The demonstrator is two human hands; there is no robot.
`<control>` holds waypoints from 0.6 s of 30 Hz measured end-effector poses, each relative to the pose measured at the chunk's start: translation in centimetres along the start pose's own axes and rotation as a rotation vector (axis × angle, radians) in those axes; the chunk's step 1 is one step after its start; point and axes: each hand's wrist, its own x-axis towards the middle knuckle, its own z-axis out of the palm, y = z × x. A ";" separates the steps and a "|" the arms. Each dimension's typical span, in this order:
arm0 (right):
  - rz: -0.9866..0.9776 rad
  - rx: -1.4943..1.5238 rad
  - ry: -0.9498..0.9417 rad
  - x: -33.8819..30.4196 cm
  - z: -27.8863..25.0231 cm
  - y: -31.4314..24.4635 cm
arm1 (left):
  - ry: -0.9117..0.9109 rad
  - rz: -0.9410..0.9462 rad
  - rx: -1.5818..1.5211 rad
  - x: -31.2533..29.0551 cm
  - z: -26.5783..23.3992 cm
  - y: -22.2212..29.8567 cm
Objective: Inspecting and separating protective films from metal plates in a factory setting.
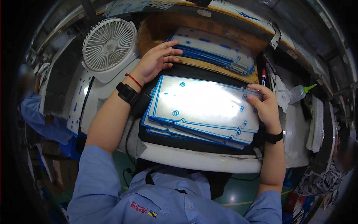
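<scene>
In front of me lies a slightly skewed stack of flat rectangular metal panels [209, 102] with blue edges and several blue-ringed holes. My right hand [265, 105] is at the far right corner of the top panel, its thumb on the upper face and its fingers curled over the edge. Beyond the stack, my left hand [158, 61] is raised with its fingers apart and nothing in it. Its fingertips are close to the left end of a second stack of blue-edged panels [209, 46], which sits in a wooden box [149, 31]. Whether they touch that stack I cannot tell.
A white fan [110, 46] stands at the far left. A black mat [197, 147] lies under the near stack. On the right are a red marker [263, 76], a white cloth [282, 95] and a bottle with a green nozzle [300, 93]. Another person's blue sleeve [35, 112] shows at far left.
</scene>
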 end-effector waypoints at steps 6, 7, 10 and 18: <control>-0.089 0.046 0.076 0.2 0.1 0.7 | 0.026 -0.022 0.023 0.0 0.4 0.1; -0.083 0.093 0.088 0.2 0.1 0.7 | 0.011 -0.029 0.019 -0.1 0.1 0.0; -0.082 0.136 0.164 0.7 0.0 1.3 | -0.041 -0.027 0.059 0.1 -0.4 -0.4; -0.060 0.198 0.336 1.2 -0.6 2.1 | -0.096 -0.047 0.401 -0.1 0.7 -0.3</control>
